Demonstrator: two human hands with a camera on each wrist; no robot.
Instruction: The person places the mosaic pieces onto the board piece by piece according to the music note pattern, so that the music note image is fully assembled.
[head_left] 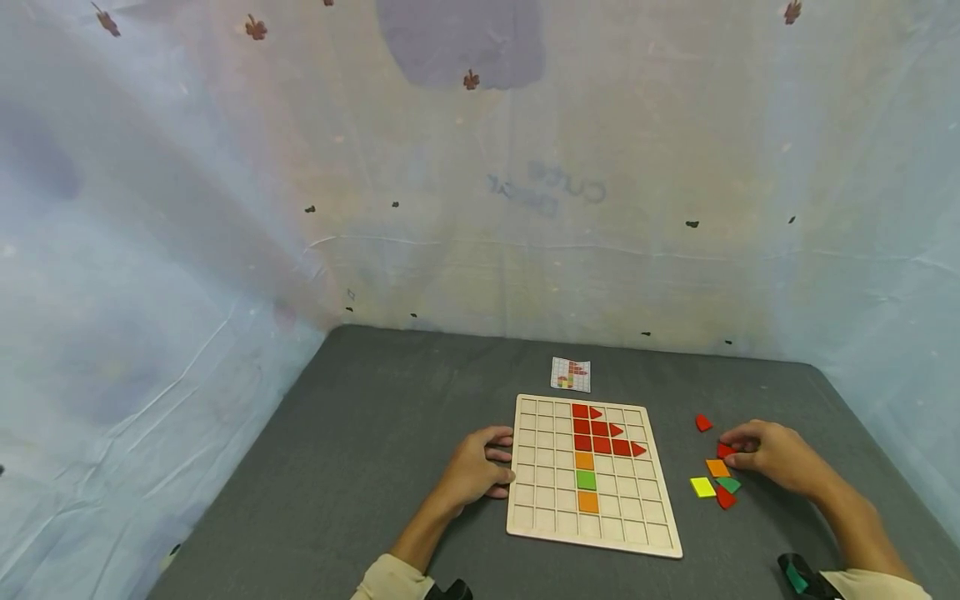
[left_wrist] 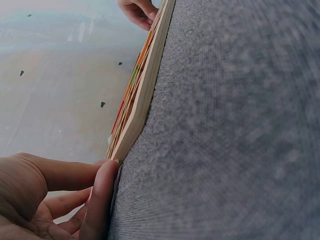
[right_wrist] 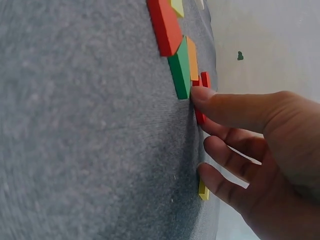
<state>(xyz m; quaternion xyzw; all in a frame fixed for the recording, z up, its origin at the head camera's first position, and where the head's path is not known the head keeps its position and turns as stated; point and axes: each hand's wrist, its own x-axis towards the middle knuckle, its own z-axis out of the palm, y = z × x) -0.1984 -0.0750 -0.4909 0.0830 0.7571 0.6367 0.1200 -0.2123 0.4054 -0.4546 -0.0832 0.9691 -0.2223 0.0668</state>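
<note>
A square wooden grid board [head_left: 551, 525] lies flat on the table, with red squares and triangles and an orange-green-orange column set in its cells. My left hand [head_left: 476, 467] rests against the board's left edge; in the left wrist view, thumb and finger [left_wrist: 100, 200] touch it near a corner. To the right of the board, my right hand [head_left: 780, 454] pinches a red piece [head_left: 725, 451] between thumb and index finger, low over the table. A yellow piece [right_wrist: 203, 191] shows under its other fingers in the right wrist view.
Beside the right hand lie an orange square [head_left: 717, 468], a green piece [head_left: 728, 484], a yellow square [head_left: 702, 487] and two red pieces [head_left: 702, 422]. A small pattern card [head_left: 562, 379] lies behind the board. A cloth wall [head_left: 465, 283] borders the dark table [head_left: 390, 400].
</note>
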